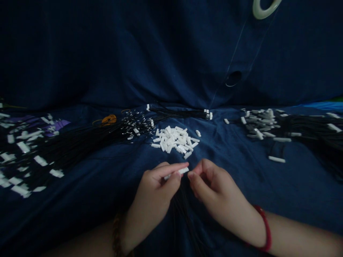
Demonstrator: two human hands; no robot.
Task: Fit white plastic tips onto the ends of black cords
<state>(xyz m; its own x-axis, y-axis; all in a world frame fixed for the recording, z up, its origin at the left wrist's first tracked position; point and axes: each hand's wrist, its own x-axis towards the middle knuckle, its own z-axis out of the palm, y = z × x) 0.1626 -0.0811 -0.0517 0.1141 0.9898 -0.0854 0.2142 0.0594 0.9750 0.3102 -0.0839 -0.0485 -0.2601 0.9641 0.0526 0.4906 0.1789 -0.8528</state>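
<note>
Between thumb and index finger, my left hand [158, 189] pinches a small white plastic connector housing [183, 171]. Close to the right end of that housing is my right hand [217, 187], its thumb and index finger pressed together; whatever they hold is too small or too hidden to make out. Thin black wires [184, 214] hang down below the two hands. Just beyond my fingers lies a loose pile of white connector housings [175, 139] on the dark blue cloth [235, 157].
On the left spreads a bundle of black wires [77, 142] with white connectors; an orange tie [108, 119] lies behind it. More wires with white connectors [264, 121] lie at right. A short wire bundle [179, 113] is at the back. A pale ring [261, 12] hangs above.
</note>
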